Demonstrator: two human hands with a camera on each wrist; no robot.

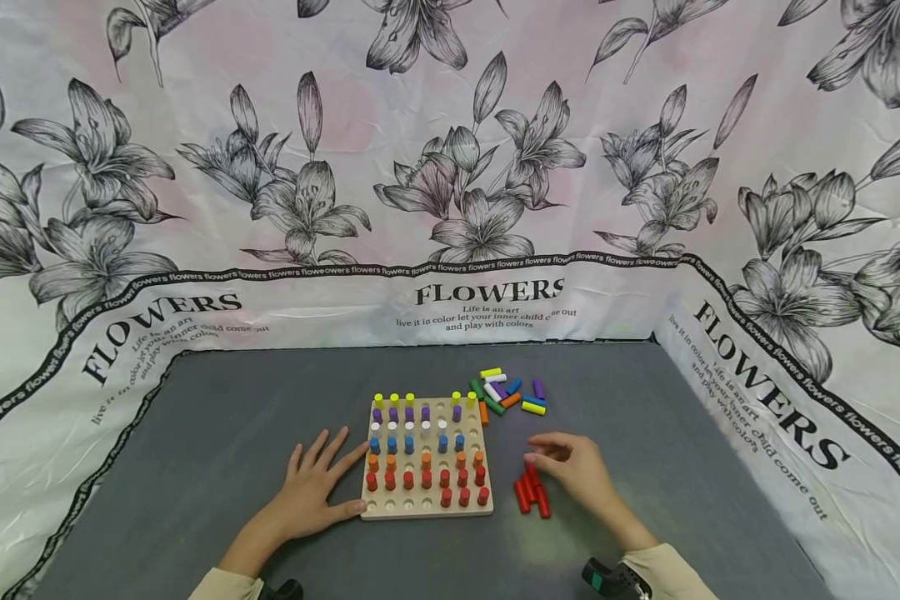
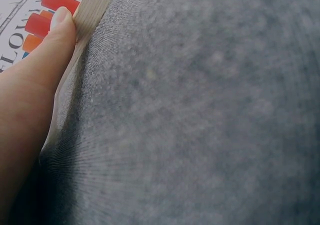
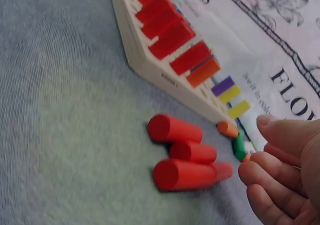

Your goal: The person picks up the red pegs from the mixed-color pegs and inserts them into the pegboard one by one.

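Observation:
A wooden pegboard (image 1: 399,513) stands on the grey table, with rows of yellow, purple, white, blue, orange and red pegs upright in its holes. Four holes at the left of the front row hold no peg. My left hand (image 1: 306,493) lies spread at the board's left side, its thumb (image 2: 62,32) against the edge and index fingertip close to it. Right of the board, my right hand (image 1: 576,468) hovers at the far end of a small pile of loose red pegs (image 3: 182,175). Its thumb and loosely bent fingers stand apart with nothing between them.
Loose pegs in several colours, such as a green peg (image 1: 493,406) and a yellow peg (image 1: 533,408), lie scattered beyond the board's far right corner. A flower-printed cloth (image 1: 487,308) rises behind the table and along both sides.

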